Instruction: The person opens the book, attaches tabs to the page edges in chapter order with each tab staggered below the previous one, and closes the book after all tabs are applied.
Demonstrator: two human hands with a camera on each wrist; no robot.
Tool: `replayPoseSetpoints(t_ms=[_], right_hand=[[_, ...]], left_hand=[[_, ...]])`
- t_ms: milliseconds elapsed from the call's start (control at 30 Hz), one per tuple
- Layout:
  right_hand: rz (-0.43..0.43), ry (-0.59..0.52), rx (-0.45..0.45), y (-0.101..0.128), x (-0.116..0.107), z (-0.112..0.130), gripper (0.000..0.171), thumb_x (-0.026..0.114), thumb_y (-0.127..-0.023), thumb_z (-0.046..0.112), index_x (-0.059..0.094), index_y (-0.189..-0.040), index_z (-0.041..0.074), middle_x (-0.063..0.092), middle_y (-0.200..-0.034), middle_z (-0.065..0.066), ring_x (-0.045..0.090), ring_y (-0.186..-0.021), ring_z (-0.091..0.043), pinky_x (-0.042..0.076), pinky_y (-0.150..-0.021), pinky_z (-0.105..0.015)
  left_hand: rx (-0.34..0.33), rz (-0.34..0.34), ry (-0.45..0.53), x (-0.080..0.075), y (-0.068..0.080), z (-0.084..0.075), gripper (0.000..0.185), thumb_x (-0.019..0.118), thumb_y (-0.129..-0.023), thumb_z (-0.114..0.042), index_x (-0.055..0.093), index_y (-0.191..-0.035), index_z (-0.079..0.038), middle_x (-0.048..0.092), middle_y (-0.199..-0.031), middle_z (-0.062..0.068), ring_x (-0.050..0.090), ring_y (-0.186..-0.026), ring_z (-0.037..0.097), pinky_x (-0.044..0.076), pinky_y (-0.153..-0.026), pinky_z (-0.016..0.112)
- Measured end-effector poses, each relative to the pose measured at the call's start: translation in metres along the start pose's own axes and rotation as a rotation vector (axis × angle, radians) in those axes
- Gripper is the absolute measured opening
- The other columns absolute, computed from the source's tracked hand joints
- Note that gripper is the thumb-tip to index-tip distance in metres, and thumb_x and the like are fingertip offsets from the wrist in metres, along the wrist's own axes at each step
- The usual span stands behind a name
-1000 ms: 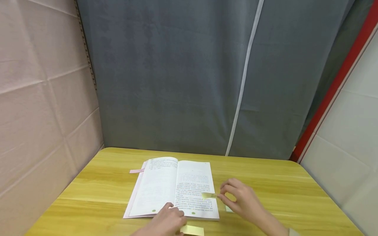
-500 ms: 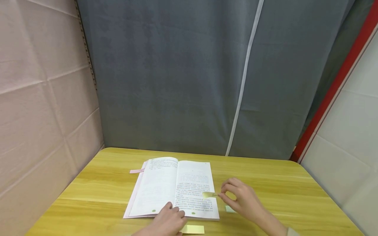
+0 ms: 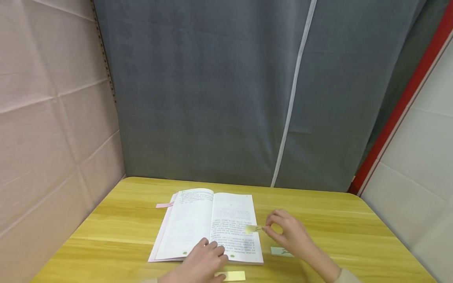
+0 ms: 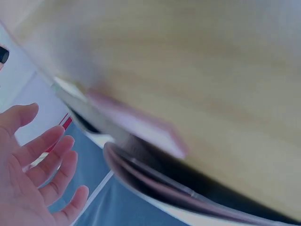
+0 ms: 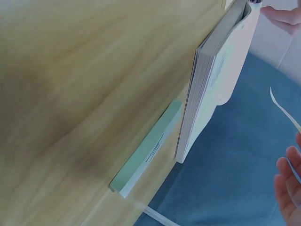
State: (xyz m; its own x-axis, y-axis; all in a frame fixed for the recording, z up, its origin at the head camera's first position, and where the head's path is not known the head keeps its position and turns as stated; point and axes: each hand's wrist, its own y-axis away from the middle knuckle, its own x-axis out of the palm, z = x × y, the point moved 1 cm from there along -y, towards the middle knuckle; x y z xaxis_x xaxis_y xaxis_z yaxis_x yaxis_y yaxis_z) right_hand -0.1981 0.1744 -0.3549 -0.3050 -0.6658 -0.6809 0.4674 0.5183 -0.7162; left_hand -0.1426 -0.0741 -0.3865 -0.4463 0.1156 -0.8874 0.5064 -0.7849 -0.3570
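Sticky flag [image 3: 252, 228] is being pinched at its outer end by the right hand [image 3: 288, 232], over the open book's [image 3: 209, 226] right page edge. It is judged featherlight, floppy and easily creased, best held by the non-adhesive tip. The book is being pressed flat on the worktop [image 3: 336, 220] by the left hand [image 3: 203, 262], fingers relaxed.

Bare table [image 3: 336, 224] right of the book [image 3: 209, 226]; curtain [image 3: 230, 98] blocks behind.

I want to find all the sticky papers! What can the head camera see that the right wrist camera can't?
Only the head view shows the left hand resting on the page, the yellow pad beside it, the pink tab, and the right hand pinching a yellow strip. Only the right wrist view shows the stacked page edges. Both show the open book and the green pad.
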Motion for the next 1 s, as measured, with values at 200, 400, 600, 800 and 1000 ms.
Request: replayPoseSetpoints(t_ms=[200,400,600,800,1000], right_hand=[[0.055,-0.01,0.159,-0.003,0.004,-0.012,0.018,0.072,-0.07,0.013,0.056,-0.069,0.022,0.053,-0.078,0.014,0.052,-0.071,-0.006,0.045,-0.057,-0.022],[0.122,-0.057,0.343,-0.004,0.008,-0.022,0.016,0.069,-0.074,0.016,0.057,-0.068,0.023,0.054,-0.078,0.014,0.054,-0.073,-0.009,0.047,-0.059,-0.03],[0.165,-0.09,0.47,-0.002,0.012,-0.033,0.012,0.068,-0.076,0.015,0.059,-0.068,0.019,0.055,-0.077,0.01,0.056,-0.075,-0.018,0.046,-0.059,-0.026],[0.213,-0.137,0.547,0.002,0.017,-0.046,0.01,0.066,-0.078,0.016,0.061,-0.069,0.016,0.055,-0.079,0.008,0.054,-0.076,-0.015,0.045,-0.059,-0.024],[0.244,-0.183,0.546,0.008,0.021,-0.057,0.012,0.064,-0.08,0.018,0.061,-0.068,0.015,0.055,-0.076,0.009,0.053,-0.077,-0.013,0.044,-0.068,-0.034]], left_hand=[[-0.05,-0.052,0.067,-0.013,-0.008,0.01,0.022,0.065,-0.07,-0.04,0.061,-0.08,-0.02,0.05,-0.075,-0.01,0.045,-0.066,0.008,0.032,-0.057,0.024],[-0.101,-0.07,0.068,-0.017,-0.017,0.022,0.023,0.064,-0.072,-0.038,0.062,-0.086,-0.02,0.053,-0.087,-0.007,0.049,-0.075,0.01,0.038,-0.064,0.027],[-0.143,-0.027,0.092,-0.016,-0.031,0.03,0.024,0.061,-0.076,-0.038,0.063,-0.091,-0.019,0.055,-0.095,-0.004,0.05,-0.083,0.013,0.039,-0.068,0.03],[-0.176,-0.004,0.099,-0.006,-0.044,0.032,0.025,0.061,-0.076,-0.038,0.064,-0.091,-0.018,0.055,-0.098,-0.003,0.05,-0.085,0.014,0.038,-0.069,0.031],[-0.201,0.049,0.106,0.005,-0.058,0.032,0.027,0.059,-0.076,-0.039,0.065,-0.092,-0.018,0.056,-0.097,-0.003,0.049,-0.084,0.013,0.037,-0.067,0.03]])
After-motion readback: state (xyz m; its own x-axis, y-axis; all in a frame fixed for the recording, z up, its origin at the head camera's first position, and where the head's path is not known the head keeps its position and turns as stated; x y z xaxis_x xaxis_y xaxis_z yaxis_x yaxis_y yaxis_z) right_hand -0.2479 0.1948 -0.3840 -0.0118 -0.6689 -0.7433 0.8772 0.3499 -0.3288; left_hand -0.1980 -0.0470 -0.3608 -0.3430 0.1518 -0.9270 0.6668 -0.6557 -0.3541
